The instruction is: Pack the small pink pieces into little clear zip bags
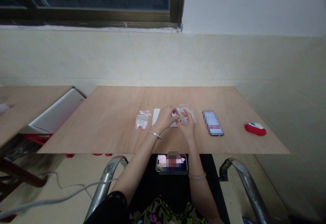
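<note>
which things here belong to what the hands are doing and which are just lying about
Seemingly in use:
- left hand and right hand, fingertips close together
- white sheet, partly behind the left hand
- clear plastic bag by the right hand
- small zip bag, probably

Likely just lying about:
- phone on the table
- red object
- phone on the lap

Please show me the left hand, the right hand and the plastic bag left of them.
Left hand (165, 116): head view, on its back.
Right hand (188, 127): head view, on its back.
Plastic bag (143, 119): head view, on its middle.
</note>
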`<state>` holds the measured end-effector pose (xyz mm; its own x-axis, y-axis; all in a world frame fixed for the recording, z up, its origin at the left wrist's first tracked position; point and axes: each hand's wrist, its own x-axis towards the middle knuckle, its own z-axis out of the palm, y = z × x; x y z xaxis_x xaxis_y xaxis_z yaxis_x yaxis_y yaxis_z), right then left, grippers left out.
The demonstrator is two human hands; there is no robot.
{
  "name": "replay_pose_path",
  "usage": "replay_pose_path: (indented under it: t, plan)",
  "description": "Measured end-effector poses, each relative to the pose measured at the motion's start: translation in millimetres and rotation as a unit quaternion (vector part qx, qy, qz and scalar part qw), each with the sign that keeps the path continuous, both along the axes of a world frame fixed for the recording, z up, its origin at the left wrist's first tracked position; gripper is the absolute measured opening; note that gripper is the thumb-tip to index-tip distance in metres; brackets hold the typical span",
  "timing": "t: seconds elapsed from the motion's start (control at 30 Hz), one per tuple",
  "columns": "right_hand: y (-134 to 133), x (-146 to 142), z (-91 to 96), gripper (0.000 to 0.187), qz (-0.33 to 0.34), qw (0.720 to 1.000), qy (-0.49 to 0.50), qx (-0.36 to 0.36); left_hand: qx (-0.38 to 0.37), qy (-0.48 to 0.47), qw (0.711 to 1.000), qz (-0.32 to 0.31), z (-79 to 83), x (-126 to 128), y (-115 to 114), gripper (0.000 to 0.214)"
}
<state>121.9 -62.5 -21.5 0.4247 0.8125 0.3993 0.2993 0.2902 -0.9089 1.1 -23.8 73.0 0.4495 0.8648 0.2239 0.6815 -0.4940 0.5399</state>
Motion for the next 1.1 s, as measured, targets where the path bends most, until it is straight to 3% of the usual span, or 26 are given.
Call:
replay_pose_path:
  t: [0.13, 0.27, 0.53, 0.77, 0.93, 1.1]
  plan:
    - [-2.6, -3.6, 6.8, 0.057, -0.005, 1.000, 0.016, -0.015, -0.003, -0.066, 0.998, 0.010, -7.9, -4.5, -5.8, 0.018]
    - [-7.9, -8.3, 20.3, 0.057, -0.008, 0.998, 0.060, -0.032, -0.059, -0.175, 0.983, -0.022, -14.5, -10.4, -15.8, 0.020]
    - [-18.5, -5.6, 51.5, 0.066, 0.016, 0.998, 0.040, -0.035, -0.061, -0.276, 0.959, -0.034, -8.4, -23.8, -21.6, 0.018]
    - [-25.6, 2.1, 68.8, 0.034, 0.102, 0.973, 0.200, -0.062, -0.116, -0.406, 0.906, -0.020, -1.9, -28.0, -23.2, 0.020]
    - [-27.2, 0.3, 71.2, 0.023, 0.102, 0.965, 0.240, -0.032, -0.161, -0.469, 0.868, 0.010, 1.1, -23.0, -32.2, 0.035]
    - [-26.4, 2.0, 69.6, 0.025, 0.087, 0.973, 0.211, -0.038, -0.181, -0.464, 0.867, 0.005, -0.6, -23.0, -34.6, 0.022]
